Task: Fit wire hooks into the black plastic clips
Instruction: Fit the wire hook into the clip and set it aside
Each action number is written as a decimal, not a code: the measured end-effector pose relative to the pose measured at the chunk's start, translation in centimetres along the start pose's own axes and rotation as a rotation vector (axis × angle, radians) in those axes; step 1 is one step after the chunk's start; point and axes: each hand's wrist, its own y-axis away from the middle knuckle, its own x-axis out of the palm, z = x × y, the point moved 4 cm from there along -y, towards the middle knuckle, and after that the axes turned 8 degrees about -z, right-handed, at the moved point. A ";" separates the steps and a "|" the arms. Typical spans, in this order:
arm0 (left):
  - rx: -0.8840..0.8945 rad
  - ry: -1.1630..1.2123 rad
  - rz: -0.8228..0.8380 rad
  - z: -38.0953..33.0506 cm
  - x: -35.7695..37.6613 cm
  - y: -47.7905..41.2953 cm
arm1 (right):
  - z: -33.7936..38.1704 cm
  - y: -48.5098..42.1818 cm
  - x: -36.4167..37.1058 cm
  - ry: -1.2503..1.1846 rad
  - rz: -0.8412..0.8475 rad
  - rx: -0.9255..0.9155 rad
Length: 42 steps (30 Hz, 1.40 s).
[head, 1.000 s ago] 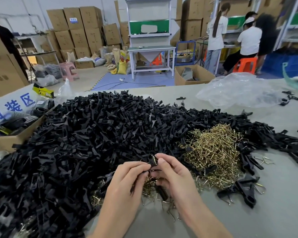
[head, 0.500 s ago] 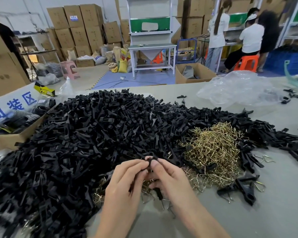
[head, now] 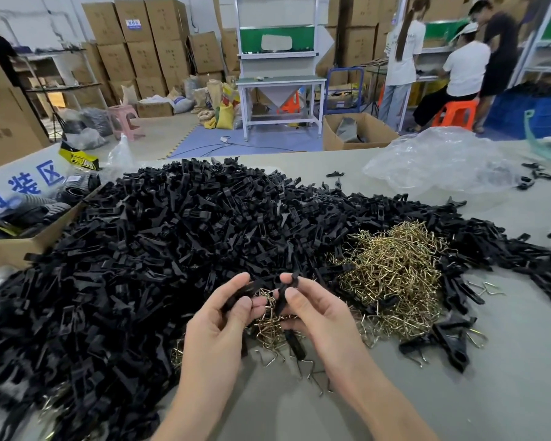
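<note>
Worked low over the grey table [head: 458, 393] with both hands close together, palms turned inward. Pinched a black clip [head: 240, 294] in the left hand [head: 223, 323], thumb and forefinger curled onto it, long axis slanting up to the right. Pinched a second black piece [head: 287, 288] in the right hand [head: 318, 313], nearly upright, its top poking above the fingertips. Held the two just apart, end toward end, neither hand plainly nearer the other's piece. Could not tell whether a wire already sat in either. Had loose wire hooks [head: 269, 323] directly beneath the fingers, so judged the next reach a short drop straight down. Left untouched, further right, the brass-coloured hook heap [head: 395, 272]; beyond and to the left, the black clip pile [head: 147, 243]; farthest, a clear plastic bag [head: 442, 160].
</note>
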 end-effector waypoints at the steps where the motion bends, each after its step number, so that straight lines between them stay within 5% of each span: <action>1: 0.011 0.005 -0.007 -0.1 0.1 0.0 | 0.1 0.0 0.0 0.008 -0.003 -0.005; 20: 0.313 -0.505 0.113 -0.1 0.9 0.6 | 0.4 0.3 0.5 0.152 0.080 -0.098; 25: 0.390 -0.536 0.016 -0.9 -0.3 0.4 | 0.5 0.5 0.5 0.119 0.067 -0.073; 38: 0.041 -0.130 0.156 -0.5 0.2 0.9 | 0.1 0.2 0.4 0.139 0.083 -0.030; 42: 0.042 -0.169 0.116 -0.5 0.3 0.5 | -0.1 0.1 0.4 0.128 0.091 -0.030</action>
